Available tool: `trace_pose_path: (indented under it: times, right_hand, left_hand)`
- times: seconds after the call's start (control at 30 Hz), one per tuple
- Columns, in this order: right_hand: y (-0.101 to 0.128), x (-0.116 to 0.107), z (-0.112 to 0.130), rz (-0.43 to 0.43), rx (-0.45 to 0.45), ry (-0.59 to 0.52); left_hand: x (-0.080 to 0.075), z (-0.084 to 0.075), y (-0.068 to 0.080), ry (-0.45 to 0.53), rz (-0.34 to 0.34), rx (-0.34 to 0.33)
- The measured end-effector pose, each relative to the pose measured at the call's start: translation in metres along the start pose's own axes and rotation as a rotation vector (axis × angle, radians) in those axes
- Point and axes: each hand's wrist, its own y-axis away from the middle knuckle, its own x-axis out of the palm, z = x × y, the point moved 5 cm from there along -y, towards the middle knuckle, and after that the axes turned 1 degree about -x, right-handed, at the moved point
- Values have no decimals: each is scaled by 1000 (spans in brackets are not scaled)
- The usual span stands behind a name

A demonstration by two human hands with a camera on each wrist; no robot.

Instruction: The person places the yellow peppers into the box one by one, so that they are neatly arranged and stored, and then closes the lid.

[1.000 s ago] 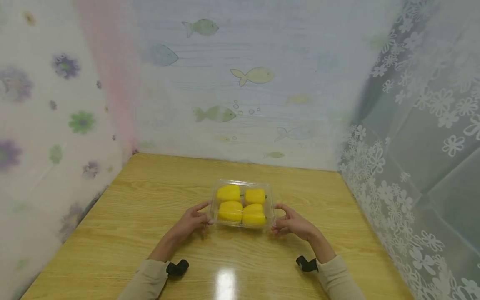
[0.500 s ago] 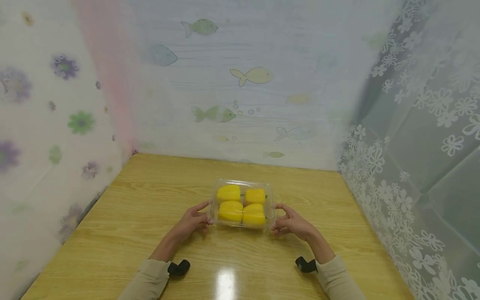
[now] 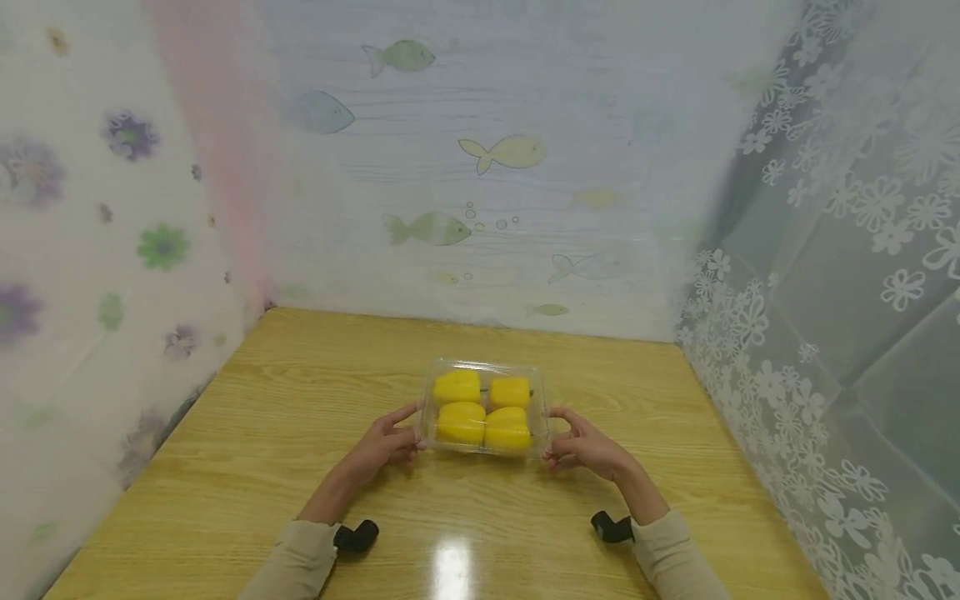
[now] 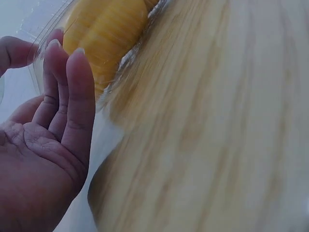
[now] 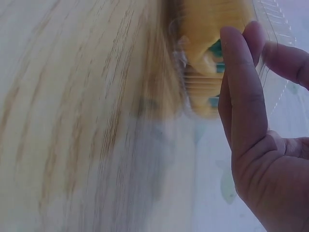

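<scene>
A clear plastic clamshell box (image 3: pixel 483 365) stands on the wooden table (image 3: pixel 300 400), holding several yellow bell peppers (image 3: pixel 459 422). My left hand (image 3: pixel 401 433) rests against the box's left side, fingers nearly straight, fingertips (image 4: pixel 65 53) at the plastic beside a pepper (image 4: pixel 106 34). My right hand (image 3: pixel 567 437) mirrors it on the right side. In the right wrist view its straight fingers (image 5: pixel 241 92) lie along the box wall (image 5: pixel 273 19), with a pepper (image 5: pixel 207 29) behind it. The box sits flat on the table.
Patterned curtains close the table in: flowers on the left (image 3: pixel 112 250), fish at the back (image 3: pixel 480 183), white lace on the right (image 3: pixel 825 292). A black wrist camera sits on each sleeve (image 3: pixel 355 535) (image 3: pixel 611 527). Bare wood surrounds the box.
</scene>
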Motion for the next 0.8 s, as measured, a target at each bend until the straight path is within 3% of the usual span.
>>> trace_pose_path:
  times: [0.2, 0.8]
  right_hand:
    - [0, -1, -2, -3, 5, 9]
    - [1, 2, -5, 3, 7, -13]
  left_hand:
    - [-1, -1, 0, -2, 25, 7]
    - [-3, -5, 4, -67, 15, 34]
